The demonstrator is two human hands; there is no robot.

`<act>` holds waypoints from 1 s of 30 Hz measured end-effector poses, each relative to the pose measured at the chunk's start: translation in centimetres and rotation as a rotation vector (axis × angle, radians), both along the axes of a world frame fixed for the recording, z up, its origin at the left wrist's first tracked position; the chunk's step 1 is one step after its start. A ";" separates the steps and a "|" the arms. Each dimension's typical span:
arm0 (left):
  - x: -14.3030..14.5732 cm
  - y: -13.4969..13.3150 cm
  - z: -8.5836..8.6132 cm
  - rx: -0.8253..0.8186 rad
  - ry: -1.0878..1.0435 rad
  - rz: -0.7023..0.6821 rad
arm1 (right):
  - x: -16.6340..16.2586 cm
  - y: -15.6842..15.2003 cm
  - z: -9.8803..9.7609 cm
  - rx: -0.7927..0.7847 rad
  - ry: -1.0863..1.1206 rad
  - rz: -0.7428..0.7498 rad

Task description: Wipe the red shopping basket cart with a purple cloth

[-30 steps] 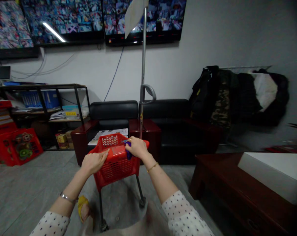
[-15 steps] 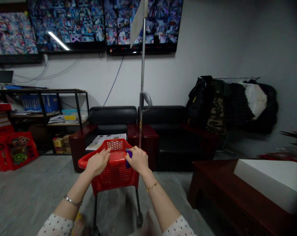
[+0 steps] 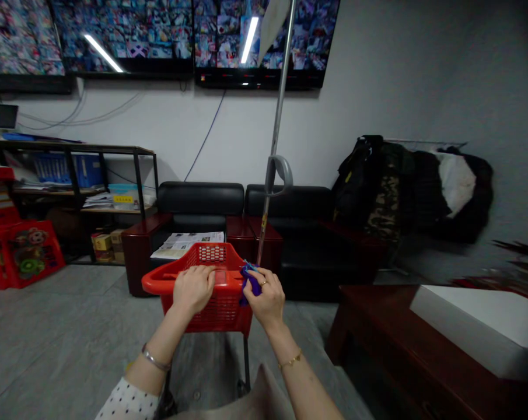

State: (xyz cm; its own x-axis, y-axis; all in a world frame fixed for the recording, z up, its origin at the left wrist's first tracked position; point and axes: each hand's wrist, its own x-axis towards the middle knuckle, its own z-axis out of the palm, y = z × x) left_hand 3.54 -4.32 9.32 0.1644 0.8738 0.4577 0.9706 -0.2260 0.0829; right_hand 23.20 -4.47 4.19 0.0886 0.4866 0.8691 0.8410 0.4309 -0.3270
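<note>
A small red plastic shopping cart (image 3: pixel 220 318) stands on dark legs in front of me. My left hand (image 3: pixel 193 290) is closed over its handle bar, the fingers curled down on the far side and partly hidden. At the right end of the handle, my right hand (image 3: pixel 267 296) pinches a bunched purple cloth (image 3: pixel 250 284) with blue threads at its top. The cloth lies against the cart's rim. A metal pole (image 3: pixel 278 122) with a grey loop grip and a white flag rises from the cart's right side, tilted to the right.
Two black armchairs (image 3: pixel 202 204) with dark red arms stand ahead, newspapers on the left one. A shelf (image 3: pixel 115 149) and red boxes (image 3: pixel 34 251) are left. On the right are a wooden table (image 3: pixel 377 309) bearing a white box (image 3: pixel 474 326), and hung coats (image 3: pixel 390 186).
Both hands have shifted to the right in view. My left hand has slid along the handle toward its middle. My right hand and the purple cloth moved right, and the pole leans further right.
</note>
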 end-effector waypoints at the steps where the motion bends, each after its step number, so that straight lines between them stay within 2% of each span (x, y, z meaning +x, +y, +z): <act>1: 0.4 -0.2 -0.1 0.007 -0.002 0.009 | 0.1 -0.2 -0.2 0.024 0.011 -0.030; 5: 1.2 -0.9 -0.4 0.035 -0.005 0.009 | 1.0 -0.5 0.3 0.018 -0.014 -0.012; 11: 0.6 -1.0 -0.1 -0.023 0.034 -0.054 | 2.8 0.0 1.8 -0.162 0.304 -0.148; 15: 0.2 -0.7 0.4 -0.058 0.119 -0.152 | 3.8 -1.1 0.7 -0.266 0.197 0.001; 17: 0.2 -0.7 0.5 -0.054 0.117 -0.149 | 4.5 -1.7 0.3 -0.266 0.177 0.060; 19: 0.4 -0.8 0.5 -0.047 0.101 -0.119 | 5.0 -1.8 0.9 -0.267 0.210 0.056; 21: 0.6 -1.0 0.4 -0.050 0.105 -0.099 | 5.0 -1.1 2.9 -0.203 0.298 0.001; 24: 0.8 -1.2 0.5 -0.056 0.118 -0.101 | 3.8 1.8 8.0 0.073 0.423 -0.101; 26: 0.7 -1.3 0.6 -0.048 0.125 -0.109 | 2.7 4.4 11.4 0.222 0.398 -0.143; 28: 0.5 -1.4 0.6 -0.048 0.130 -0.125 | 1.6 6.9 13.7 0.263 0.341 -0.211; 30: 0.3 -1.4 0.6 -0.060 0.127 -0.149 | 1.0 8.7 14.2 0.231 0.292 -0.256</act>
